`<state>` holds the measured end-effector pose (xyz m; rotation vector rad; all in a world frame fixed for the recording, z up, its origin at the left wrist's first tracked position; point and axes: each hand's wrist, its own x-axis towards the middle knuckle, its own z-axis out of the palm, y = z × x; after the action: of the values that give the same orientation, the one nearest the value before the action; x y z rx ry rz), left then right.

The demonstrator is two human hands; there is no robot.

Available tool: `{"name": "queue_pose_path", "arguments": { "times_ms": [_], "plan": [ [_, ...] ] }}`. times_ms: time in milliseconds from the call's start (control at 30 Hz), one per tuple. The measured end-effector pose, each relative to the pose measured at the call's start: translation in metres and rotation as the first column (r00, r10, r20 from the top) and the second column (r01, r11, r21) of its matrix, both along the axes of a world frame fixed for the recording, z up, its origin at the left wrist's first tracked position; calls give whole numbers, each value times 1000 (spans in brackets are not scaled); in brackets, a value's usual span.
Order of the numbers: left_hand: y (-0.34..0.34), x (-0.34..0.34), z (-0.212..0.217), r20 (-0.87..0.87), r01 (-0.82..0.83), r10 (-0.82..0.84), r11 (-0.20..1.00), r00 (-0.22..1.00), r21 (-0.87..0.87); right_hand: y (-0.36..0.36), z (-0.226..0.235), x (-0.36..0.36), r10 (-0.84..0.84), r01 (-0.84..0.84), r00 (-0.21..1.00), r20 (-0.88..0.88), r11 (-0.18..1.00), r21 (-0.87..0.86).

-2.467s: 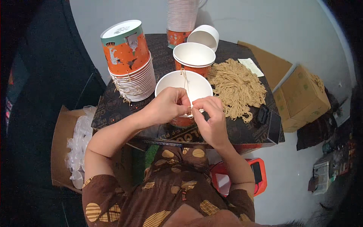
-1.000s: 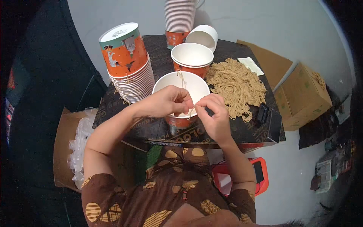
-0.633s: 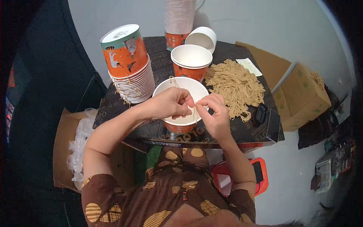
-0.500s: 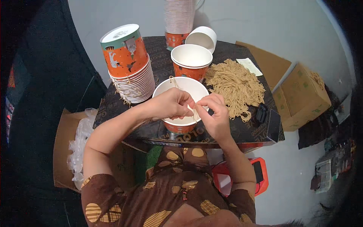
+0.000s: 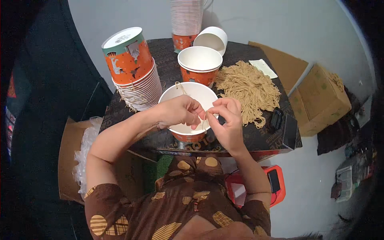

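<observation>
An orange paper bucket (image 5: 187,138) with a white inside stands at the table's near edge, its mouth up. Over its near right rim, my left hand (image 5: 185,111) and my right hand (image 5: 226,120) meet with fingertips pinched. Between them is a thin tan cord (image 5: 205,127), its end hanging at the rim. Another tan cord (image 5: 178,85) is looped at the bucket's far left rim. To the right lies a big heap of tan cords (image 5: 250,90). My left fingers partly hide the cord.
Upturned stacked buckets (image 5: 132,68) with cords at their rims stand left. Behind are nested upright buckets (image 5: 200,60), a bucket on its side (image 5: 212,40) and a tall stack (image 5: 186,20). A black object (image 5: 276,119) lies right; cartons (image 5: 320,100) stand beyond.
The hands stay at the near right rim. My fingers have shifted slightly on the cord, and its hanging end now curls at the rim. The view has moved a little.
</observation>
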<state>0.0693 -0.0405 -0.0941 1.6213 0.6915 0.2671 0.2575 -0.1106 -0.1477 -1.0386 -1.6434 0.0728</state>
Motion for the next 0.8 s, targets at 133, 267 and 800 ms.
{"name": "queue_pose_path", "arguments": {
  "times_ms": [133, 267, 800],
  "plan": [
    [3, 4, -8, 30, -24, 27, 994, 999, -102, -2, 0, 4, 27, -28, 999, 42, 999, 23],
    [1, 6, -9, -30, -27, 26, 999, 999, -23, -7, -2, 6, 8, -9, 998, 65, 1000, 21],
    [7, 0, 3, -164, 305, -290, 950, 943, 72, -20, -2, 1, 82, -82, 997, 14, 997, -15]
  ]
}}
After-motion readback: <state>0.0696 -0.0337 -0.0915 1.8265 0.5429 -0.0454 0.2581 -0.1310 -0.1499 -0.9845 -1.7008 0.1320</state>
